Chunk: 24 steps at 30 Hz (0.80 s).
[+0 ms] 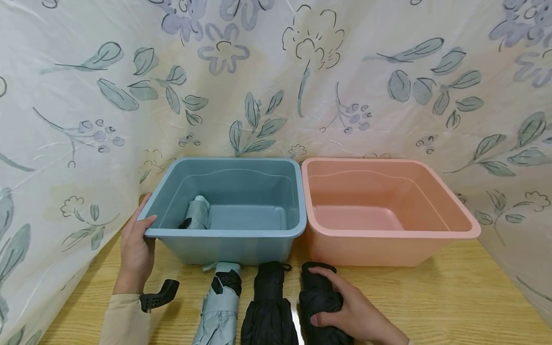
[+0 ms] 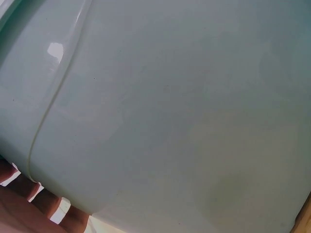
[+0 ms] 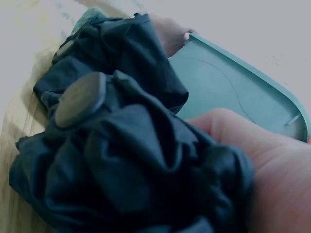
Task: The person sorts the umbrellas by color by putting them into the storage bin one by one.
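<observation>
My left hand (image 1: 137,244) grips the near left corner of a blue plastic bin (image 1: 233,234), thumb over the rim and fingers on the outer wall. Inside that bin lies a light blue folded umbrella (image 1: 199,214). With fingers and thumb spread around it, my right hand (image 1: 351,306) holds the rightmost black folded umbrella (image 1: 316,290) on the table. Left of it lie another black folded umbrella (image 1: 269,306) and a light blue one (image 1: 219,306) with a dark strap. In the right wrist view, the gripped umbrella's gathered fabric (image 3: 131,160) hides most of my fingers.
A pink plastic bin (image 1: 388,235) stands right beside the blue one. Flower-patterned sheeting (image 1: 258,72) rises behind both bins and along the sides. Under everything is a wood-grain table (image 1: 465,292). A black band with a protruding piece (image 1: 160,294) sits on my left wrist.
</observation>
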{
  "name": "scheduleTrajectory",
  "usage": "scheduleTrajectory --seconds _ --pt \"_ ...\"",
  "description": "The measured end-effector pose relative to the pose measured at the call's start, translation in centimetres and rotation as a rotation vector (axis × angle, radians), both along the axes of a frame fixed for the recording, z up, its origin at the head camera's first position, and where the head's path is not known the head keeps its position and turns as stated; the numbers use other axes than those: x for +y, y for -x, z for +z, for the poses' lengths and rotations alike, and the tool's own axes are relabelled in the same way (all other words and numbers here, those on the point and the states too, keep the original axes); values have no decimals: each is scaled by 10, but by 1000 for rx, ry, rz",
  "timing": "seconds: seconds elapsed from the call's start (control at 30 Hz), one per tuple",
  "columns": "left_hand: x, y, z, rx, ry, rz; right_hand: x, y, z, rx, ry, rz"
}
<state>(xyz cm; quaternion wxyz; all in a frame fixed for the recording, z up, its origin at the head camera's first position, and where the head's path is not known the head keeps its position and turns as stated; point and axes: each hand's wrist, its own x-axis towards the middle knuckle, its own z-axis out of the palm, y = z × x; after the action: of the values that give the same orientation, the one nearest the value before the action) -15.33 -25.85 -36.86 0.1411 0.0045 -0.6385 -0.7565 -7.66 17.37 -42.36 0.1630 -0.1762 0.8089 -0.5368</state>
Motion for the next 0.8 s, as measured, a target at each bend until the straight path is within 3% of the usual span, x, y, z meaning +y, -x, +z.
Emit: scheduleTrajectory --seconds 0.17,0.43,0.6,0.8 --pt "0 0 0 3 -4 -4 1 2 -1 -46 99 40" --pt "2 2 0 20 -24 -2 4 5 1 -11 61 24" --pt "2 2 0 30 -34 6 5 6 4 58 -15 -4" --pt "2 3 1 31 -36 3 6 6 4 48 17 0"
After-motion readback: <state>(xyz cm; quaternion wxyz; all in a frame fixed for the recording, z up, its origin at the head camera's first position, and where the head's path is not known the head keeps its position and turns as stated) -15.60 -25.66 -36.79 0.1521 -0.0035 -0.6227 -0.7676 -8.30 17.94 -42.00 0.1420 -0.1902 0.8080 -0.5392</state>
